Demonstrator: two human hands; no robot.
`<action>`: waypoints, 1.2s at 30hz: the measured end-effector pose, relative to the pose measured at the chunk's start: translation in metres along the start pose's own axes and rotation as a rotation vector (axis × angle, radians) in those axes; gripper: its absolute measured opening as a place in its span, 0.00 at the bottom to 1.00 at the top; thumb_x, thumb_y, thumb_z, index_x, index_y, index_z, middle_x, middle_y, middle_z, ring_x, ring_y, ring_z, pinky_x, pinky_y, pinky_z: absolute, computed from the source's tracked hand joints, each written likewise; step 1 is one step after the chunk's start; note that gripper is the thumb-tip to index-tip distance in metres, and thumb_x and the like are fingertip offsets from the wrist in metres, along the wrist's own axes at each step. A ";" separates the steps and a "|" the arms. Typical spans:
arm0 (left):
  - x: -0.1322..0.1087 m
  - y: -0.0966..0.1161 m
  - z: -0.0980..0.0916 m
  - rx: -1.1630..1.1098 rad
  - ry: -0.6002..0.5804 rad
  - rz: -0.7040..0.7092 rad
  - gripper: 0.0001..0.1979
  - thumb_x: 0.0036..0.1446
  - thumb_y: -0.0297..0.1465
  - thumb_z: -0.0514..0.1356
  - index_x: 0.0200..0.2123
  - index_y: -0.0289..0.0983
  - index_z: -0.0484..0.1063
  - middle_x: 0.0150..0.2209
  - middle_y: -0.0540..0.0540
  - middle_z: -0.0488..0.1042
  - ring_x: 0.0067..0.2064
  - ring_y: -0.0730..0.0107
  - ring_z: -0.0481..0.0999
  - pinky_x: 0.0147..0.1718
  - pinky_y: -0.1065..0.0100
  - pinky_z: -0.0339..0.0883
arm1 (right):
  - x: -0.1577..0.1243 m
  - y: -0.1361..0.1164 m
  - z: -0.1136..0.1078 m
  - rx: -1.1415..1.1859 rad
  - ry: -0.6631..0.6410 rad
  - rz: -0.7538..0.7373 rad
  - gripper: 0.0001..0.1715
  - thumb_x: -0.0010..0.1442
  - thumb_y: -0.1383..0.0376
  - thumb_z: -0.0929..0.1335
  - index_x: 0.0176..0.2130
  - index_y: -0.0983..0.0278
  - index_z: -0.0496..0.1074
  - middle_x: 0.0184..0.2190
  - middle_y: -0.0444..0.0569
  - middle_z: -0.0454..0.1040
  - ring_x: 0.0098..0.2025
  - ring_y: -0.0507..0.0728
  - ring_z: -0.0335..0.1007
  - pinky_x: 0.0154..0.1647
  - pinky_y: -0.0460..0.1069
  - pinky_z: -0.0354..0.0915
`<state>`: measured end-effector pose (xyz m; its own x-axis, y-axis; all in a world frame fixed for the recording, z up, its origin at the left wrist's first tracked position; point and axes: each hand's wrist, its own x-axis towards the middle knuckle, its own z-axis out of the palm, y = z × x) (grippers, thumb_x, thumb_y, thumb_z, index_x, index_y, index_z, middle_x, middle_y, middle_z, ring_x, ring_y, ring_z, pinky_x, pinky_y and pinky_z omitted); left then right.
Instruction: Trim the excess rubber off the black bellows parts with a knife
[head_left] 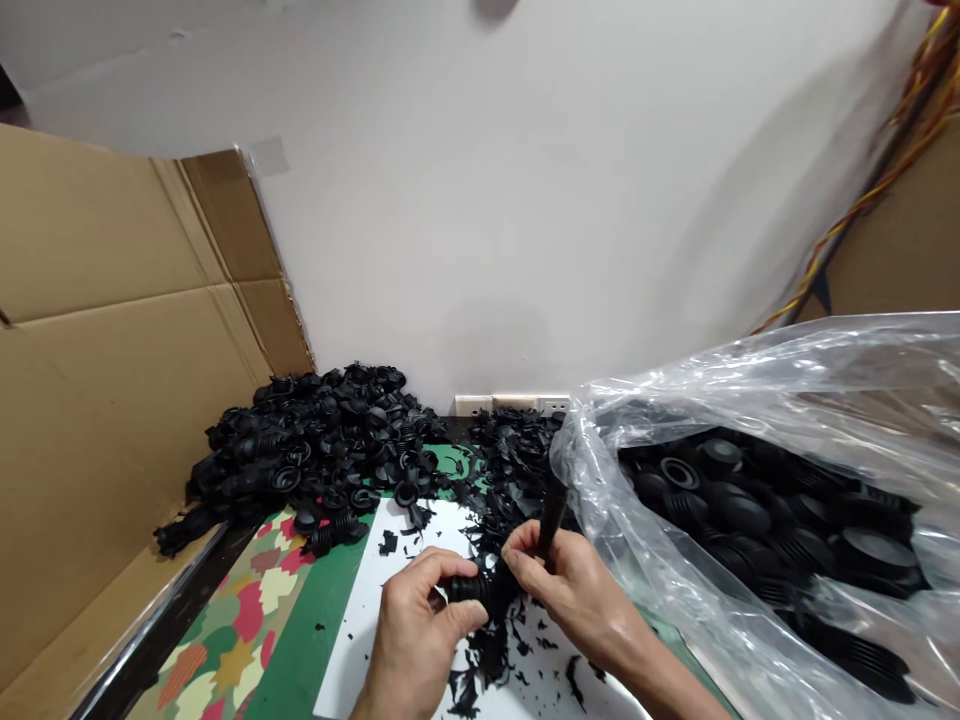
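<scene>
Between the thumb and fingers of my left hand (412,625) is a black ribbed rubber boot (466,588), held low over a white sheet. My right hand (577,590) is closed around a slim black-handled tool (553,512), whose handle points up. Its working end is hidden by my fingers, close to the boot's right end. Black rubber scraps (491,655) lie beneath both hands on the white board (352,640).
On the left, a large heap of black rubber boots (322,430) leans toward a cardboard sheet (135,350). A clear plastic bag (600,450) of black ribbed parts (735,510) stands at the right. Wall sockets (493,404) sit behind another scrap pile (517,450).
</scene>
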<state>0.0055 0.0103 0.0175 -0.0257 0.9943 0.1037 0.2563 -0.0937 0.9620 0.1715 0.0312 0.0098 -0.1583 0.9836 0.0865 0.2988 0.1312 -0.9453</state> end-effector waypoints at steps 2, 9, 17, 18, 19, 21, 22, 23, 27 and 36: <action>0.000 0.001 0.000 -0.019 0.013 -0.017 0.10 0.36 0.22 0.63 0.26 0.39 0.79 0.29 0.48 0.77 0.30 0.65 0.72 0.28 0.70 0.64 | -0.001 -0.002 0.000 0.116 -0.063 0.094 0.11 0.56 0.62 0.62 0.23 0.63 0.63 0.15 0.37 0.56 0.18 0.49 0.52 0.18 0.44 0.51; -0.002 -0.001 0.001 -0.058 0.027 -0.035 0.10 0.35 0.23 0.64 0.26 0.38 0.79 0.28 0.49 0.76 0.25 0.70 0.67 0.24 0.71 0.62 | -0.001 0.004 0.007 0.312 -0.143 0.196 0.15 0.54 0.57 0.65 0.22 0.63 0.64 0.11 0.34 0.53 0.14 0.47 0.47 0.14 0.44 0.46; -0.003 -0.002 0.000 -0.035 0.034 0.016 0.11 0.35 0.21 0.63 0.26 0.38 0.80 0.29 0.50 0.76 0.21 0.76 0.62 0.20 0.74 0.59 | -0.003 0.000 0.014 0.361 -0.255 0.181 0.17 0.53 0.54 0.67 0.23 0.64 0.64 0.11 0.35 0.55 0.14 0.46 0.47 0.14 0.43 0.43; -0.003 -0.002 0.000 -0.029 0.034 0.016 0.12 0.35 0.21 0.63 0.27 0.38 0.80 0.29 0.49 0.76 0.21 0.76 0.63 0.20 0.74 0.59 | -0.004 0.000 0.015 0.370 -0.258 0.180 0.16 0.52 0.55 0.67 0.23 0.64 0.64 0.12 0.35 0.55 0.15 0.46 0.47 0.15 0.43 0.44; -0.003 -0.002 0.000 -0.025 0.037 0.013 0.12 0.35 0.20 0.63 0.27 0.38 0.80 0.29 0.49 0.76 0.21 0.75 0.63 0.20 0.74 0.59 | -0.005 0.000 0.016 0.378 -0.254 0.179 0.15 0.52 0.56 0.67 0.24 0.64 0.65 0.12 0.35 0.55 0.15 0.46 0.47 0.15 0.43 0.44; -0.003 -0.003 -0.001 -0.028 0.043 0.000 0.12 0.35 0.21 0.63 0.26 0.37 0.80 0.30 0.48 0.77 0.22 0.74 0.65 0.21 0.73 0.60 | -0.006 0.000 0.018 0.390 -0.226 0.173 0.13 0.52 0.58 0.67 0.25 0.65 0.65 0.13 0.35 0.55 0.16 0.46 0.47 0.15 0.43 0.44; -0.003 -0.004 -0.001 -0.038 0.043 -0.012 0.11 0.35 0.21 0.63 0.27 0.37 0.80 0.30 0.48 0.77 0.23 0.73 0.66 0.21 0.73 0.61 | -0.007 0.000 0.019 0.397 -0.209 0.172 0.12 0.52 0.59 0.67 0.26 0.65 0.65 0.14 0.35 0.55 0.16 0.46 0.47 0.15 0.43 0.44; -0.004 -0.004 -0.001 -0.054 0.040 -0.028 0.11 0.35 0.22 0.63 0.27 0.37 0.80 0.30 0.47 0.77 0.24 0.71 0.68 0.21 0.73 0.62 | -0.007 -0.001 0.019 0.400 -0.194 0.176 0.11 0.52 0.59 0.66 0.26 0.65 0.65 0.14 0.35 0.55 0.16 0.46 0.48 0.15 0.43 0.44; -0.003 -0.008 -0.001 -0.120 0.030 -0.077 0.12 0.36 0.22 0.63 0.28 0.38 0.79 0.30 0.47 0.78 0.27 0.69 0.72 0.21 0.74 0.64 | -0.007 -0.001 0.020 0.403 -0.183 0.191 0.10 0.52 0.61 0.65 0.25 0.64 0.64 0.13 0.34 0.54 0.16 0.47 0.48 0.16 0.43 0.46; 0.000 -0.010 -0.004 -0.177 0.047 -0.051 0.13 0.34 0.21 0.66 0.27 0.38 0.81 0.30 0.49 0.78 0.24 0.74 0.70 0.21 0.75 0.65 | -0.004 0.001 0.020 0.376 -0.175 0.186 0.11 0.53 0.60 0.65 0.25 0.64 0.64 0.14 0.35 0.56 0.17 0.47 0.50 0.17 0.43 0.48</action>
<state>-0.0008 0.0109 0.0083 -0.0809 0.9948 0.0619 0.0796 -0.0554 0.9953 0.1534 0.0246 0.0018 -0.3002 0.9463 -0.1198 -0.0201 -0.1319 -0.9911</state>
